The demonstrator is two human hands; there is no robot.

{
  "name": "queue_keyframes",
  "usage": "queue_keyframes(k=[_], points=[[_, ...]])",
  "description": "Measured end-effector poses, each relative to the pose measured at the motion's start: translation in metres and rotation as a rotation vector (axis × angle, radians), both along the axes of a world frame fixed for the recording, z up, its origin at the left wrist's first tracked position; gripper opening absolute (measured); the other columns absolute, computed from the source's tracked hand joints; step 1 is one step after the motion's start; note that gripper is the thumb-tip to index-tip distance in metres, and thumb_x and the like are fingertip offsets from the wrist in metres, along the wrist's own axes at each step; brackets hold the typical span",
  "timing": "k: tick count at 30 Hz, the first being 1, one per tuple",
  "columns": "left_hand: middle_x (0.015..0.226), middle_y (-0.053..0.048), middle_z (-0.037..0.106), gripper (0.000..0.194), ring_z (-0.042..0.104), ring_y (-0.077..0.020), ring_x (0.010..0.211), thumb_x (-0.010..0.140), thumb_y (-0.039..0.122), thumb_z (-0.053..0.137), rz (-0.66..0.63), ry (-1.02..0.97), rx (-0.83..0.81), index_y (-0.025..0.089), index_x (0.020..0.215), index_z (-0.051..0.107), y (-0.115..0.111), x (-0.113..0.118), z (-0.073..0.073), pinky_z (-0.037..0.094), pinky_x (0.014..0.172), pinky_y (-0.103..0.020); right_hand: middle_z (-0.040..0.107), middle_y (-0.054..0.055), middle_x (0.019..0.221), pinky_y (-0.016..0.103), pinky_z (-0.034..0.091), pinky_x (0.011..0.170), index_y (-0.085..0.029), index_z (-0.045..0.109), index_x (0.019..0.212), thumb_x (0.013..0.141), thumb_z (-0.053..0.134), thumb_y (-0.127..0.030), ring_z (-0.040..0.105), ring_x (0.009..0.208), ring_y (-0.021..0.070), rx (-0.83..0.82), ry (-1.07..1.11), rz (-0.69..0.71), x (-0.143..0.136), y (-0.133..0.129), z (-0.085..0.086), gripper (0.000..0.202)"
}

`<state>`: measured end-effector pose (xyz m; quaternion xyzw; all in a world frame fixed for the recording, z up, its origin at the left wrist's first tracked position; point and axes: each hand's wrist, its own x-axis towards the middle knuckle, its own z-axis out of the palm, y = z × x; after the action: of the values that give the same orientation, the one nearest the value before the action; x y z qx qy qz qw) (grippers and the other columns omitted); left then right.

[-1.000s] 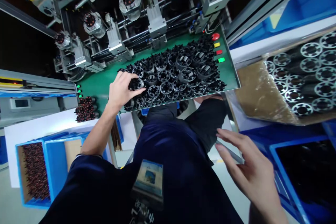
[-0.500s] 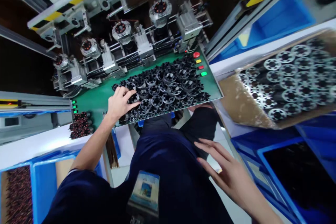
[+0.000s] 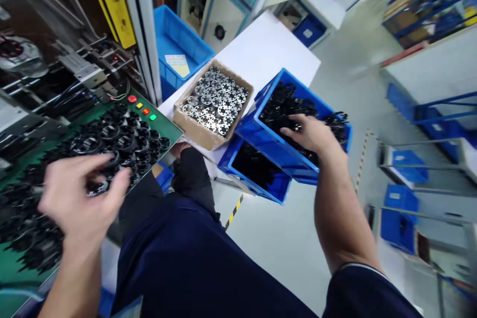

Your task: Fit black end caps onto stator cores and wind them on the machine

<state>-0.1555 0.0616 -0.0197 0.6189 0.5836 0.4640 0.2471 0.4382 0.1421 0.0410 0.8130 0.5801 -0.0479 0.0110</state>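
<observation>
Just under the right hand [image 3: 316,134], thumb parted, grip impossible to tell, lie black parts [image 3: 278,102] in a blue bin [image 3: 278,148], the left hand [image 3: 76,194] gaping over black rings [image 3: 125,141] well leftward.

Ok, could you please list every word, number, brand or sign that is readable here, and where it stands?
No text is readable.
White-and-yellow paper at the blue crate: too small.
Yellow bar, small dark marks: too small.
White label on a background blue bin: too small.
</observation>
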Motion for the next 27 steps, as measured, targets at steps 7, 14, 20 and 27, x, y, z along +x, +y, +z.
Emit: queue_keyframes(k=[7,14,20,27], points=[[0.152,-0.015,0.081,0.038,0.081,-0.0333,0.14,0.126,0.033,0.061,-0.729,0.69,-0.191,0.023,0.157,0.081,0.167,0.234,-0.009,0.064,0.117,-0.045,0.093,0.014,0.123,0.046,0.068,0.106,-0.023,0.073,0.154,0.098,0.092,-0.038,0.087,0.112,0.0345,-0.026,0.069,0.081,0.011,0.022,-0.037,0.061],[0.151,-0.016,0.082,0.04,0.082,-0.0329,0.139,0.119,0.038,0.084,-0.837,0.928,-0.402,0.015,0.152,0.08,0.221,0.329,-0.05,0.069,0.123,-0.059,0.09,0.013,0.128,0.049,0.067,0.107,-0.028,0.072,0.155,0.106,0.081,-0.037,0.084,0.119,0.037,0.002,0.07,0.085,0.017,0.023,-0.043,0.05],[0.15,-0.015,0.083,0.034,0.08,-0.0336,0.144,0.116,0.039,0.09,-0.866,0.92,-0.462,0.016,0.14,0.084,0.235,0.339,-0.057,0.068,0.127,-0.061,0.084,0.015,0.136,0.049,0.066,0.104,-0.028,0.07,0.143,0.099,0.088,-0.038,0.08,0.117,0.0376,0.01,0.081,0.068,0.018,0.026,-0.038,0.049],[0.144,-0.016,0.089,0.023,0.079,-0.0383,0.152,0.106,0.021,0.086,-0.756,0.508,-0.417,0.018,0.128,0.09,0.225,0.298,-0.045,0.056,0.14,-0.059,0.083,0.001,0.097,0.038,0.066,0.089,-0.028,0.07,0.142,0.103,0.079,-0.024,0.08,0.077,0.0238,-0.071,0.238,0.046,0.019,0.023,-0.022,0.041]])
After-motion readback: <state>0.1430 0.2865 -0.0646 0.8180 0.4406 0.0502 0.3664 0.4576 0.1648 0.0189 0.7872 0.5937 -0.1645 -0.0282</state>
